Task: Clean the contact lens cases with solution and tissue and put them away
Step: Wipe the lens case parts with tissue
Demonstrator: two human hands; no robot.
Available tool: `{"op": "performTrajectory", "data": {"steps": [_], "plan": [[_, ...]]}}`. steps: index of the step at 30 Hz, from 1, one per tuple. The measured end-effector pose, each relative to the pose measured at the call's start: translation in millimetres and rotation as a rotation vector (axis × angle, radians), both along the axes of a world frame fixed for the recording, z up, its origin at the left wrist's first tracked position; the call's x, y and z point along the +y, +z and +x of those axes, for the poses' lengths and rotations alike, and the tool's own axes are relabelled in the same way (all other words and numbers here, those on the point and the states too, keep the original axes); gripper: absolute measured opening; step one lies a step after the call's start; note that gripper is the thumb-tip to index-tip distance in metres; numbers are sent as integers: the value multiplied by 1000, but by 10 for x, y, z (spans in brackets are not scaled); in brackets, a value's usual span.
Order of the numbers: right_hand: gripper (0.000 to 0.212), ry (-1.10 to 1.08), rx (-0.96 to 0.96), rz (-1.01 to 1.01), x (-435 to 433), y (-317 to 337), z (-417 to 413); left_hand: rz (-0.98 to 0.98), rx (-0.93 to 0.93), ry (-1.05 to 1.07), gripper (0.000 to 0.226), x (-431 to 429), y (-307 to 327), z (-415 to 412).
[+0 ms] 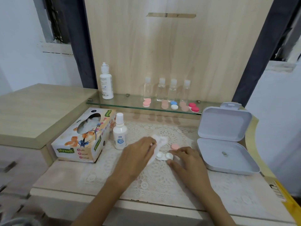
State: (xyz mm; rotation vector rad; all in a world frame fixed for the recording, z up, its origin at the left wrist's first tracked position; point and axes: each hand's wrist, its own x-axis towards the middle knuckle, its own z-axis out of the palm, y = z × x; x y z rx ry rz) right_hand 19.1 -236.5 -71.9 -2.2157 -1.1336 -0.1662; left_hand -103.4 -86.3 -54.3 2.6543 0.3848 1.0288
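A tissue box (pixel 83 136) lies at the left of the tabletop (pixel 73 176), with tissue showing in its opening. Behind it, a tall white bottle (pixel 106 82) stands on the left end of a glass shelf (pixel 130 101). Just right of the tissue box, a small solution bottle (pixel 120 132) stands upright and capped at the edge of a lace mat (pixel 162 181).

The left hand (pixel 138 155) has its fingers curled round a crumpled white tissue (pixel 160 142), which touches the left end of the white lens case (pixel 164 156). The case lies on the mat between the two hands with both wells uncapped. A pink cap (pixel 175 146) sits on the mat just behind it. The right hand (pixel 187 160) holds the case's right end between thumb and forefinger.

On the shelf above stand four clear bottles (pixel 173 88) in a row, with several closed lens cases (pixel 174 105) in front of them. At the far right, a pale storage box (pixel 228 159) sits open on the tabletop with its lid raised.
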Motion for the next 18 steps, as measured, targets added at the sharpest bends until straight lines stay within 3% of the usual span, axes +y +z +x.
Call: {"op": "performTrajectory", "data": {"steps": [6, 14, 18], "plan": [[29, -24, -19, -1, 10, -39, -9, 171, 117, -46, 30, 12, -159, 110], [28, -20, -25, -5, 12, -52, -9, 88, 212, -126, 40, 83, -145, 98], [30, -23, -21, -16, 12, -43, -16, 10, 207, -133, 24, 81, -146, 141]]}}
